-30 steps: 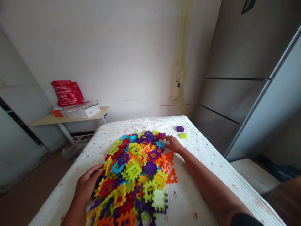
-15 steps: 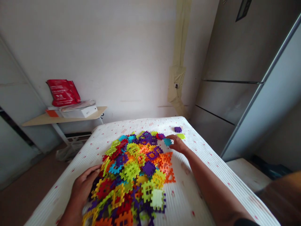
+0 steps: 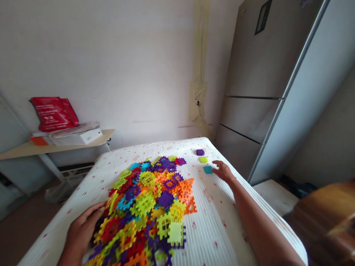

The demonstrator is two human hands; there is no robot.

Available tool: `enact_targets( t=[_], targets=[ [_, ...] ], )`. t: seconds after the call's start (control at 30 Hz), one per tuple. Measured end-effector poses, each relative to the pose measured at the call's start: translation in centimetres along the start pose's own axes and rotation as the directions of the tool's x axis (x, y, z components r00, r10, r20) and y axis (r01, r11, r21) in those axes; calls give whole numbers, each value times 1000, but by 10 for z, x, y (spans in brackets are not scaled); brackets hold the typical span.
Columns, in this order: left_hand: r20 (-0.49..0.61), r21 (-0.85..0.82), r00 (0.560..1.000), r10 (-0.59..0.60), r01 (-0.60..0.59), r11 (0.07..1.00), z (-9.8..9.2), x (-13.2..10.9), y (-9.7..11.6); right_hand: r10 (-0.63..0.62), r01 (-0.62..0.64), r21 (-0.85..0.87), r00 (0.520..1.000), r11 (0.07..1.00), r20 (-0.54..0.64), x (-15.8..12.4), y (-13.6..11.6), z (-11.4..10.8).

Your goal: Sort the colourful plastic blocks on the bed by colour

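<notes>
Head view, right hand [image 3: 223,172] unclenched, fingertips at teal piece [image 3: 208,169] — flat, squarish, left hand [image 3: 81,231] spread on pile [image 3: 149,199]

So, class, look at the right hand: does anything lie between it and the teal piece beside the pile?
Nothing visible does. The right hand lies just beside the teal piece. The lime piece and purple piece lie farther back, and the pile is on the teal piece's other side.
</notes>
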State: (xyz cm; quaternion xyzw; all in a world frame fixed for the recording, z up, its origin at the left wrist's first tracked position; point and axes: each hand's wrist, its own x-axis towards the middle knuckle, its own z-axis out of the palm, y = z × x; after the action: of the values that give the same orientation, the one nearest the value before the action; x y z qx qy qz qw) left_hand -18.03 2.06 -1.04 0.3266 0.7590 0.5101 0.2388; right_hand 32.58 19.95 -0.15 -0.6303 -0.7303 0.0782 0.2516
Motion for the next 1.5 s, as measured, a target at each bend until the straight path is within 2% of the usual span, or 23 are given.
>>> enact_targets(
  t=[0.13,0.2,0.3,0.77,1.0,1.2,1.33,1.4,1.5],
  targets=[
    [16,1,999,-29,29,1000,-1,0,2,181,-183,-185,983,966,-23,-9,-25,4],
    [13,-2,1000,-21,21,1000,-1,1,0,216,-214,-270,976,939,-23,-12,-38,7],
    [-5,11,1000,-2,2,1000,-2,2,-1,221,-218,-286,975,933,-22,-11,-47,10],
    [-28,24,999,42,-42,999,-2,0,-2,202,-191,-254,979,948,18,-2,-38,10],
    [-5,-57,996,86,-86,995,1,-2,-5,192,-176,-261,981,949,34,-4,-38,10],
    [-13,-38,992,122,-122,992,2,-11,2,163,-155,-272,987,950,6,-6,-32,14],
    [-11,-44,989,144,-145,989,3,-13,6,61,-90,-233,990,968,-129,-4,-36,14],
    [-4,-47,989,145,-145,988,4,-12,4,-68,38,-177,983,983,-169,0,-51,14],
    [-1,-43,988,156,-156,987,4,-9,0,-299,295,-51,950,954,-89,11,-96,20]
  ],
)
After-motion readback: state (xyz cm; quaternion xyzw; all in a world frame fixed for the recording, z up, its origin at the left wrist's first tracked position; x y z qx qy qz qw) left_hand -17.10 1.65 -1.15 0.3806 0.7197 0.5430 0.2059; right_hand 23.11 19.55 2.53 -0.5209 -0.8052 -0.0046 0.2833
